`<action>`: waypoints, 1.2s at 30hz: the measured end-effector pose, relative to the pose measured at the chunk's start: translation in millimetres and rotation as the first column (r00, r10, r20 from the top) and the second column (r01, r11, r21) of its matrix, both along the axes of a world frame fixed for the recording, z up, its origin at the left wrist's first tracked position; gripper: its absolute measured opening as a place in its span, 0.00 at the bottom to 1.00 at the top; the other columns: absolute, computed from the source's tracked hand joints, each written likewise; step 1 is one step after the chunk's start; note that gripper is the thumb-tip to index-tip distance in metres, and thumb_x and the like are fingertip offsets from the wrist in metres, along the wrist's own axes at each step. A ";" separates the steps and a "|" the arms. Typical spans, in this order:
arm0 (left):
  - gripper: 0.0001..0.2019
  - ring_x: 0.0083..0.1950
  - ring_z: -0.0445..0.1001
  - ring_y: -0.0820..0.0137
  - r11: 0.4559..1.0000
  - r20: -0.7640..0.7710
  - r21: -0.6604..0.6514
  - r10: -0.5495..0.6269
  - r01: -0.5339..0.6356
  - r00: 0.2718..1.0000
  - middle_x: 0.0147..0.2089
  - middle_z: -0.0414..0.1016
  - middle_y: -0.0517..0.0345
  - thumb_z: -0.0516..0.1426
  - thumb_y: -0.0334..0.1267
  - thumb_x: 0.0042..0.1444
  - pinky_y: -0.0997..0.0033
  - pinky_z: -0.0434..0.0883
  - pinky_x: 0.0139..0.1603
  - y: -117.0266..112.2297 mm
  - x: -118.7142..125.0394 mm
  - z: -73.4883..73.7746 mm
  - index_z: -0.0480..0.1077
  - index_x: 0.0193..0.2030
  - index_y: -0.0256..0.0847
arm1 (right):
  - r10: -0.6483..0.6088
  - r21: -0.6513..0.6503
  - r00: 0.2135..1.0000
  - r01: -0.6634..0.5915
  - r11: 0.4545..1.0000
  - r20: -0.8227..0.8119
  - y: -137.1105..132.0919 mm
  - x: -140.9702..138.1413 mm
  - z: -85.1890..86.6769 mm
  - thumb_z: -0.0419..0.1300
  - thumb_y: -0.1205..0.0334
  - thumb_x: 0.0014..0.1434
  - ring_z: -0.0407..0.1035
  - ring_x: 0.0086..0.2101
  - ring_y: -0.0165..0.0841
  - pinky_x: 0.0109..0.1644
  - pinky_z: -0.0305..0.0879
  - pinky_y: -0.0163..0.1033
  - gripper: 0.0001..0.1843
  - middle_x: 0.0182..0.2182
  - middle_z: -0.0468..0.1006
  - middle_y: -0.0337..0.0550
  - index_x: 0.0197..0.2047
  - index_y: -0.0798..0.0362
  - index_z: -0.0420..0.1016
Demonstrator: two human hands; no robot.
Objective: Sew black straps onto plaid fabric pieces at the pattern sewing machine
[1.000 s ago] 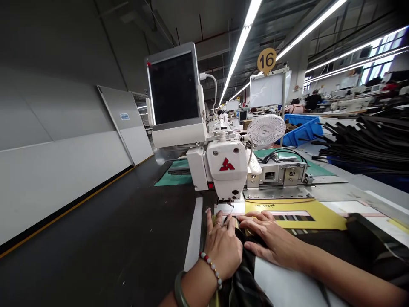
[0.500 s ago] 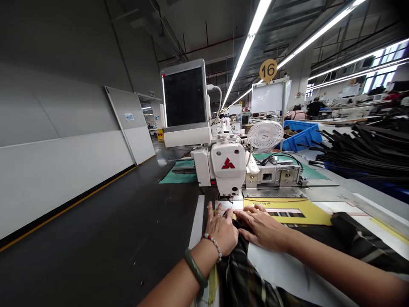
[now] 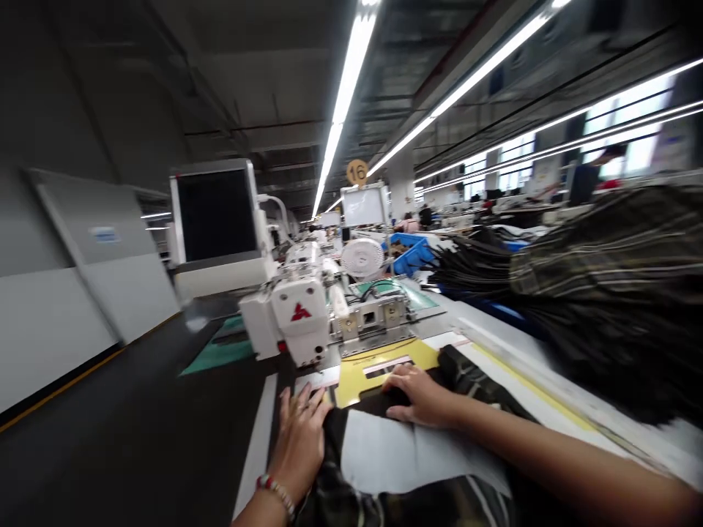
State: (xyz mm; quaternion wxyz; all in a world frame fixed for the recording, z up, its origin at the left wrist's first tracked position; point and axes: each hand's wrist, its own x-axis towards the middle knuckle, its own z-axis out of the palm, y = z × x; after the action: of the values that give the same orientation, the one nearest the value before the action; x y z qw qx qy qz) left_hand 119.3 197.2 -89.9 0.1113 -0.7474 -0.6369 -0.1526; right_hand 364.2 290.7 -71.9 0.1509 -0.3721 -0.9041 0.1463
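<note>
On the near side of the sewing machine, dark plaid cloth lies over the worktop, with a yellow template at its far edge. A white sheet shows between its folds; whether it belongs to the cloth cannot be told. The work looks to be at a laying-out stage: cloth and template sit close together near the machine head, and the part of the cloth by the template seems fairly flat. Not yet settled, it appears, are the near folds, bunched and uneven, and a thick fold to the right. No seam can be made out, and with the blur, whether any stitching is done cannot be told.

The left hand reaches toward the machine head, palm down, its fingertips near the template's left edge. Its grip is spread, with nothing visibly pinched; a beaded bracelet rings the wrist. The right hand comes in from the right along a low, slanting forearm and rests palm down at the template's near edge, on dark material. Its fingers lie close together, slightly bent, with the thumb standing apart, so this grip looks loose. Both hands are apart from each other.
</note>
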 end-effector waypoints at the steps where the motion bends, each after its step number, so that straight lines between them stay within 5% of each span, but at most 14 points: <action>1: 0.25 0.63 0.58 0.61 1.000 -0.037 0.000 -0.024 0.024 0.999 0.57 0.69 0.56 0.44 0.20 0.51 0.44 0.44 0.66 2.3 0.5 1.0 0.72 0.48 0.43 | -0.053 0.013 0.996 0.054 0.998 -0.075 1.1 1.5 -5.5 0.62 0.51 0.50 0.63 0.48 0.42 0.55 0.56 0.47 0.20 0.44 0.73 0.48 0.45 0.51 0.74; 6: 0.30 0.58 0.66 0.62 0.992 -0.155 -0.124 0.010 -0.029 0.988 0.55 0.71 0.54 0.41 0.18 0.50 0.45 0.48 0.65 16.9 2.4 4.4 0.72 0.51 0.45 | -0.073 0.088 0.972 0.095 0.992 -0.224 2.6 -2.7 -20.4 0.62 0.52 0.51 0.63 0.48 0.39 0.55 0.55 0.46 0.17 0.43 0.73 0.45 0.43 0.50 0.74; 10: 0.31 0.62 0.62 0.62 0.981 -0.206 -0.169 0.063 -0.099 0.976 0.58 0.68 0.56 0.41 0.19 0.51 0.47 0.48 0.65 24.0 0.5 -0.5 0.69 0.55 0.47 | -0.162 0.296 0.958 0.229 0.927 -0.236 13.5 17.9 5.2 0.56 0.57 0.58 0.61 0.49 0.37 0.58 0.49 0.47 0.13 0.46 0.73 0.43 0.45 0.49 0.72; 13: 0.30 0.62 0.61 0.61 0.983 -0.184 -0.160 0.065 -0.095 0.981 0.59 0.67 0.58 0.42 0.20 0.51 0.48 0.48 0.65 24.2 -1.2 -3.9 0.68 0.56 0.49 | -0.489 0.419 0.871 0.463 0.781 -0.050 35.8 72.2 32.1 0.52 0.56 0.60 0.59 0.52 0.36 0.58 0.47 0.45 0.15 0.50 0.71 0.40 0.50 0.45 0.69; 15: 0.32 0.62 0.61 0.63 0.982 -0.173 -0.163 0.068 -0.097 0.982 0.59 0.66 0.58 0.41 0.19 0.50 0.49 0.48 0.65 22.2 0.0 -2.5 0.68 0.56 0.49 | -0.635 0.416 0.773 0.574 0.706 0.011 50.9 122.9 40.3 0.52 0.60 0.59 0.59 0.50 0.42 0.55 0.48 0.49 0.15 0.48 0.72 0.49 0.48 0.51 0.71; 18: 0.32 0.62 0.61 0.64 0.978 -0.164 -0.170 0.089 -0.117 0.982 0.59 0.67 0.58 0.41 0.18 0.49 0.49 0.47 0.66 18.4 3.9 2.8 0.69 0.55 0.48 | -0.769 0.408 0.624 0.672 0.618 0.137 61.8 194.4 33.0 0.54 0.69 0.54 0.62 0.45 0.49 0.48 0.49 0.51 0.11 0.39 0.74 0.60 0.39 0.61 0.75; 21: 0.31 0.61 0.63 0.64 0.983 -0.114 -0.161 0.073 -0.091 0.991 0.58 0.68 0.57 0.41 0.18 0.50 0.49 0.49 0.65 16.2 5.7 3.7 0.70 0.53 0.47 | -0.782 0.406 0.573 0.672 0.619 0.243 62.8 232.8 17.1 0.50 0.76 0.54 0.66 0.42 0.46 0.45 0.49 0.47 0.13 0.34 0.76 0.58 0.33 0.61 0.75; 28: 0.31 0.61 0.63 0.65 0.996 -0.072 -0.055 0.064 -0.068 0.995 0.57 0.68 0.58 0.41 0.18 0.50 0.48 0.49 0.66 15.5 -2.2 -12.4 0.70 0.53 0.48 | -0.806 0.405 0.523 0.697 0.592 0.277 76.7 220.6 9.9 0.47 0.77 0.57 0.69 0.42 0.47 0.44 0.51 0.48 0.15 0.35 0.77 0.61 0.35 0.63 0.75; 33: 0.30 0.61 0.62 0.64 0.994 -0.041 -0.104 0.036 -0.040 0.999 0.59 0.67 0.57 0.42 0.19 0.50 0.47 0.51 0.65 11.5 -3.2 -7.1 0.69 0.54 0.47 | -0.831 0.306 0.492 0.774 0.554 0.260 80.4 197.5 10.8 0.50 0.78 0.52 0.69 0.42 0.55 0.38 0.58 0.52 0.12 0.35 0.74 0.73 0.33 0.70 0.75; 36: 0.30 0.62 0.62 0.63 0.992 -0.030 -0.112 0.054 -0.057 0.998 0.59 0.67 0.56 0.43 0.19 0.50 0.45 0.50 0.65 7.7 0.7 -1.7 0.69 0.54 0.47 | -0.813 0.209 0.534 0.789 0.578 0.233 80.8 192.2 18.8 0.51 0.78 0.50 0.69 0.41 0.55 0.37 0.60 0.52 0.11 0.35 0.74 0.72 0.31 0.69 0.75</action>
State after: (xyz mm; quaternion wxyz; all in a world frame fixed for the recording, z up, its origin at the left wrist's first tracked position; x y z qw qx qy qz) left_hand 120.0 204.8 -91.6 0.0814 -0.7366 -0.6634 -0.1032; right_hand 556.4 371.5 -53.1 0.0748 -0.7559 -0.6495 -0.0337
